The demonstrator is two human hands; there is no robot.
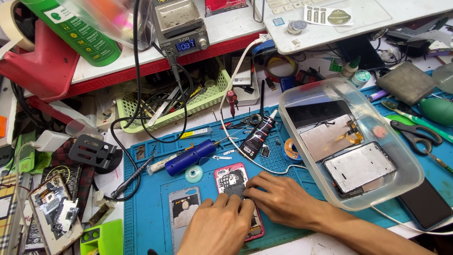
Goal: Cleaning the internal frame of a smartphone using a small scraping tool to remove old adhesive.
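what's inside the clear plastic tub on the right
The clear plastic tub holds a dark screen panel, a silvery panel with an orange flex cable, and a phone frame. Anything beneath them is covered.

Top left: slanted green spray can with a paler green label. Top centre: grey soldering station, small blue lit display on its front. Top right, on white laptop: white sticker strip beside a round olive-green sticker. Mid-surface on blue mat: black glue tube with white-and-red label, tilted. Inside clear plastic tub: dark phone screen at the back, unlit. Right edge: black phone, screen dark.
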